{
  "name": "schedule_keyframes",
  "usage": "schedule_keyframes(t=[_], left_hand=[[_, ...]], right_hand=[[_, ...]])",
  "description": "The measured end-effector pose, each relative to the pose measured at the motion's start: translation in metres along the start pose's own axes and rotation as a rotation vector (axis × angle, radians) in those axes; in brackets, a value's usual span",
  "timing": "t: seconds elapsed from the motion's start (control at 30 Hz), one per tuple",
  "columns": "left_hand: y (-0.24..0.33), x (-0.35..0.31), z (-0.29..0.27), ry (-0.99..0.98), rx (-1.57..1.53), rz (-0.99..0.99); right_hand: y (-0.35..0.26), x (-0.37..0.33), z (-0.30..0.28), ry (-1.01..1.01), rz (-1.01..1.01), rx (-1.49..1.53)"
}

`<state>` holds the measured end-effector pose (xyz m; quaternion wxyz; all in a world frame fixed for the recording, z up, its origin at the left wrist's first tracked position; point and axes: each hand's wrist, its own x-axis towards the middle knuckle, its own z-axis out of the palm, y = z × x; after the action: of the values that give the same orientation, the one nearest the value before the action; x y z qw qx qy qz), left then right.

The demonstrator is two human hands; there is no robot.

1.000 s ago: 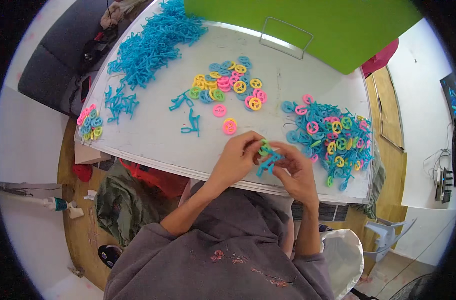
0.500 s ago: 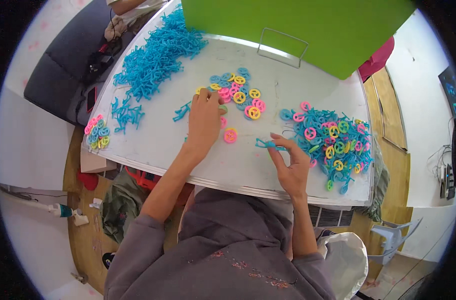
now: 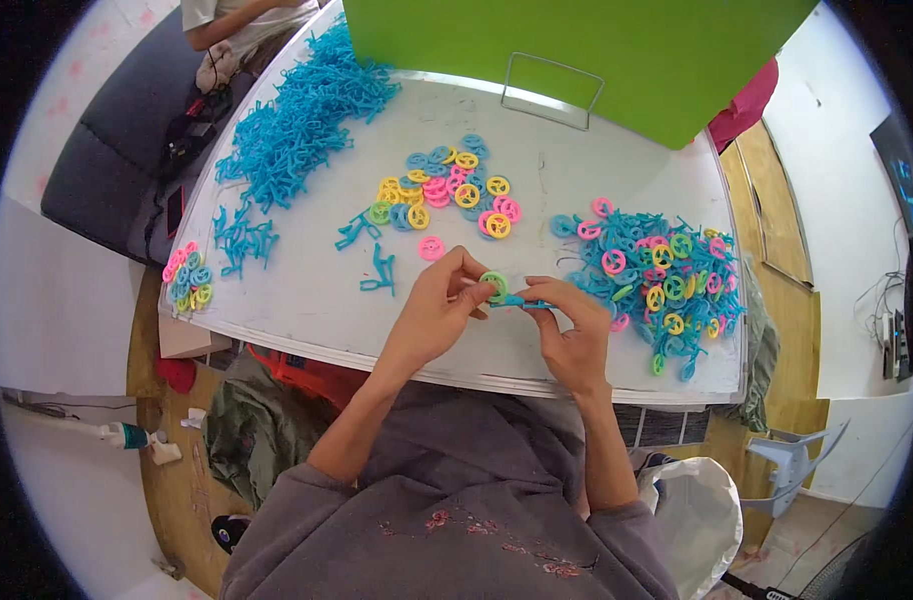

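My left hand [image 3: 439,305] pinches a small green ring-shaped disc [image 3: 495,284] over the white table [image 3: 307,300]. My right hand [image 3: 569,330] holds a thin blue plastic stick piece [image 3: 525,301], and the disc meets its end between both hands. Just beyond lies a loose pile of coloured discs [image 3: 447,190], with one pink disc [image 3: 432,247] apart from it. To the right sits a heap of joined blue pieces with discs [image 3: 657,275].
A big heap of blue plastic pieces [image 3: 297,125] covers the far left of the table, with smaller blue clusters [image 3: 242,238] and a few discs [image 3: 187,275] near the left edge. A green board [image 3: 577,45] stands at the back. Another person sits at the far left.
My left hand reached out to the disc pile, then came back with a green disc. It now meets the blue piece in my right hand near the table's front.
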<state>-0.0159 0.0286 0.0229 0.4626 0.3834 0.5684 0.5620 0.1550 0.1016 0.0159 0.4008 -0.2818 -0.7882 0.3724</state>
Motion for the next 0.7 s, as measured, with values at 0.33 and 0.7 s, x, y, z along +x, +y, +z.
schedule_keyframes(t=[0.33, 0.7], left_hand=[[-0.015, -0.002, 0.017, 0.134, 0.179, 0.232], [-0.014, -0.011, 0.036, 0.254, -0.013, 0.236]], right_hand=[[-0.005, -0.001, -0.003, -0.022, 0.077, -0.003], [-0.001, -0.007, 0.000, 0.040, 0.433, 0.319]])
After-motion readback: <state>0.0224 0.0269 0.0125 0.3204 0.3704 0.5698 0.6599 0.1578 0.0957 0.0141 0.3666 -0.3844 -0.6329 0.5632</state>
